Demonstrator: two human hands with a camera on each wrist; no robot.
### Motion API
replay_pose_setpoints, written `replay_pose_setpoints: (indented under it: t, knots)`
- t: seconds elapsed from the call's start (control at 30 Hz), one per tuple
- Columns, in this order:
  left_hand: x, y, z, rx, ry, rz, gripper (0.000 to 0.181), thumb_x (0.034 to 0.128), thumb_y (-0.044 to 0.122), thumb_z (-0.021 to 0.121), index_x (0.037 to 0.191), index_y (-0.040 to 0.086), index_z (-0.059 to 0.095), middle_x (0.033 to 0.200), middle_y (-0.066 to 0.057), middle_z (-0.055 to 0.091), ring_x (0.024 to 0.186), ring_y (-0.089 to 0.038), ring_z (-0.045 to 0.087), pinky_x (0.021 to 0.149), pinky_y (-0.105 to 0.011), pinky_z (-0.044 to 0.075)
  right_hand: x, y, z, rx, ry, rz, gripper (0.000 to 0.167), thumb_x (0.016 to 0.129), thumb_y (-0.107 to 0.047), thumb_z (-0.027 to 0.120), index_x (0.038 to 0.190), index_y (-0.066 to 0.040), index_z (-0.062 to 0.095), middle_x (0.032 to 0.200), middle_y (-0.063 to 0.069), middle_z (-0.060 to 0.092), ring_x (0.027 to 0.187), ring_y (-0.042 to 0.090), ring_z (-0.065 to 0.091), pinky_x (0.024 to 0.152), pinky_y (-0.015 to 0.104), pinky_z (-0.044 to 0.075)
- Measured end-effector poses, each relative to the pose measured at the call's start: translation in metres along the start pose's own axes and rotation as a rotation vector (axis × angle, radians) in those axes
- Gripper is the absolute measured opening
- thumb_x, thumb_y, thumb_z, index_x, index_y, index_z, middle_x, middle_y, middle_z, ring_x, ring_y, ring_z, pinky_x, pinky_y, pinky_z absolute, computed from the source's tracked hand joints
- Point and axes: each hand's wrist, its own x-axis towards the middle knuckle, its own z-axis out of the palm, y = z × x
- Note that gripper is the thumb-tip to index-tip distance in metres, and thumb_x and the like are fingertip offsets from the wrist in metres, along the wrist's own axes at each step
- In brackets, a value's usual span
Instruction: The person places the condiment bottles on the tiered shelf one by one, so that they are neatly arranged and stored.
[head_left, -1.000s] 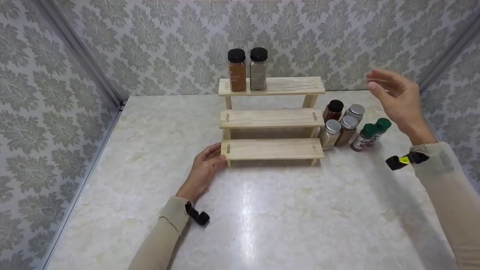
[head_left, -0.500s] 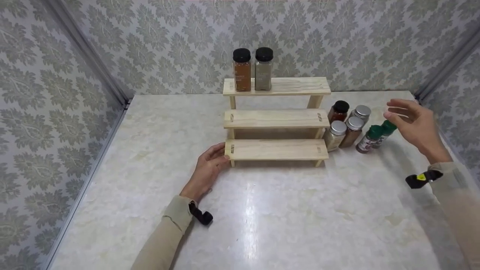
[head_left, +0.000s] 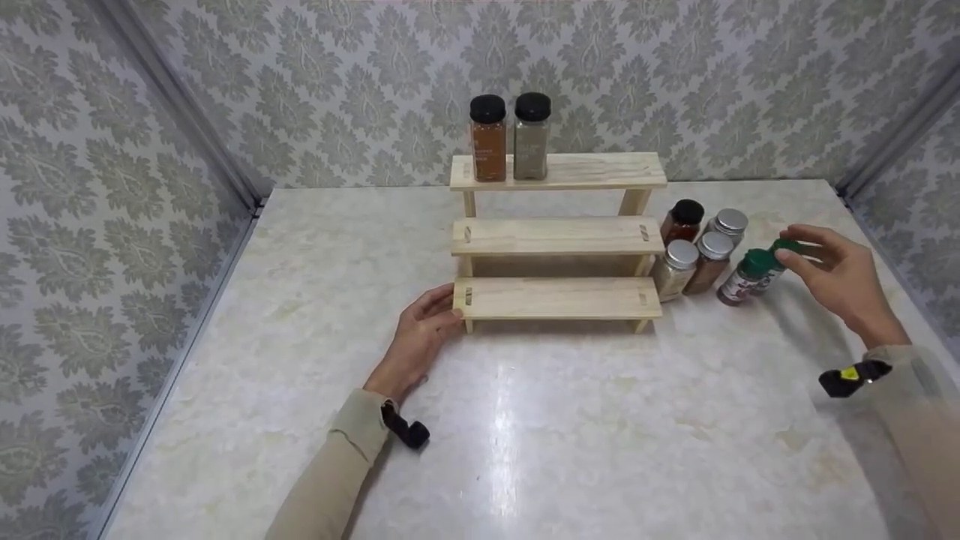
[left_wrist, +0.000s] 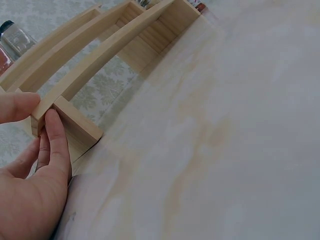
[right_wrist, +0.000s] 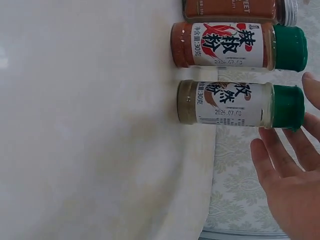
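Observation:
The left hand [head_left: 416, 337] grips the left end of the lowest board of a three-tier wooden rack [head_left: 555, 296]. In the left wrist view, that hand's thumb lies over the board [left_wrist: 107, 52], fingers beneath. At the right, the right hand [head_left: 844, 281] is around the green cap of the rear green-capped jar [head_left: 784, 245], thumb and fingers spread about it. The right wrist view shows this upright jar [right_wrist: 227, 104] with brownish powder, fingertips close to its cap; firm contact cannot be told. Beside it stands another green-capped jar [right_wrist: 225, 46] with red powder.
On the rack's top board stand an orange-brown jar [head_left: 490, 150] and a grey-green jar [head_left: 531, 150], both black-capped. Right of the rack cluster a black-capped jar [head_left: 681, 221] and several silver-capped jars [head_left: 675, 274]. Patterned walls [head_left: 495, 52] border the table [head_left: 600, 435].
The right hand has come down from above the table to the rear green-capped jar. The left hand keeps its grip on the rack. The whole head view has shifted slightly.

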Motion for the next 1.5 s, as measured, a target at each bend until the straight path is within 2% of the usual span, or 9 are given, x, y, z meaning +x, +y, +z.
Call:
replay_pose_setpoints:
  t: [0.1, 0.37, 0.6, 0.9, 1.13, 1.3, 1.5]
  knots:
    - [0.000, 0.000, -0.001, 0.001, -0.003, 0.006, 0.059, 0.1007, 0.002, 0.065, 0.157, 0.001, 0.047, 0.156, -0.020, 0.051, 0.140, -0.029, 0.054, 0.109, -0.029, 0.053, -0.002, 0.003, 0.003, 0.011, 0.001, -0.002, 0.055, 0.105, -0.033, 0.070, 0.154, -0.014, 0.057, 0.143, -0.007, 0.061, 0.118, -0.014, 0.053, 0.096, 0.002, 0.046]
    - [-0.001, -0.001, 0.000, 0.000, -0.006, 0.016, 0.057, 0.1009, 0.001, 0.064, 0.156, 0.000, 0.048, 0.152, -0.020, 0.053, 0.136, -0.027, 0.056, 0.106, -0.028, 0.054, -0.005, 0.013, 0.007, 0.050, -0.003, 0.018, 0.055, 0.105, -0.028, 0.069, 0.156, -0.014, 0.055, 0.130, -0.025, 0.056, 0.110, -0.017, 0.057, 0.088, 0.002, 0.050]
    - [-0.001, 0.000, 0.000, -0.007, -0.008, 0.020, 0.058, 0.1009, 0.000, 0.063, 0.157, -0.001, 0.046, 0.154, -0.021, 0.052, 0.135, -0.026, 0.058, 0.106, -0.029, 0.054, -0.004, 0.015, 0.007, 0.073, 0.002, -0.006, 0.052, 0.106, -0.022, 0.068, 0.156, -0.012, 0.055, 0.137, -0.017, 0.058, 0.110, -0.017, 0.058, 0.089, 0.003, 0.050]
    - [0.000, 0.001, 0.001, -0.013, -0.021, 0.024, 0.059, 0.1009, 0.001, 0.064, 0.157, -0.001, 0.046, 0.154, -0.021, 0.051, 0.138, -0.028, 0.056, 0.110, -0.030, 0.053, -0.002, 0.003, -0.001, 0.063, 0.032, -0.006, 0.055, 0.106, -0.020, 0.069, 0.158, -0.009, 0.052, 0.128, -0.027, 0.057, 0.112, -0.016, 0.058, 0.088, 0.002, 0.048]
    - [0.001, -0.001, -0.002, -0.012, -0.013, 0.010, 0.058, 0.1012, 0.002, 0.065, 0.156, 0.001, 0.047, 0.155, -0.020, 0.051, 0.139, -0.028, 0.056, 0.108, -0.029, 0.053, -0.001, -0.006, -0.008, 0.053, 0.040, -0.003, 0.055, 0.107, -0.026, 0.067, 0.158, -0.012, 0.051, 0.125, -0.030, 0.056, 0.114, -0.016, 0.054, 0.090, 0.002, 0.046]
    - [0.001, 0.000, -0.002, -0.005, -0.010, 0.001, 0.057, 0.1019, 0.002, 0.064, 0.157, 0.002, 0.047, 0.155, -0.019, 0.051, 0.141, -0.028, 0.054, 0.108, -0.029, 0.053, 0.000, -0.016, -0.012, 0.062, 0.092, -0.035, 0.050, 0.106, -0.024, 0.068, 0.152, -0.011, 0.054, 0.121, -0.030, 0.060, 0.112, -0.013, 0.056, 0.090, 0.004, 0.046]
    - [0.001, 0.001, -0.001, -0.008, -0.005, -0.004, 0.058, 0.1017, 0.003, 0.065, 0.157, 0.001, 0.046, 0.156, -0.019, 0.051, 0.140, -0.029, 0.055, 0.108, -0.029, 0.053, 0.007, -0.034, -0.018, 0.045, 0.192, -0.067, 0.047, 0.105, -0.019, 0.069, 0.150, -0.010, 0.058, 0.117, -0.030, 0.061, 0.108, -0.012, 0.058, 0.090, 0.007, 0.047]
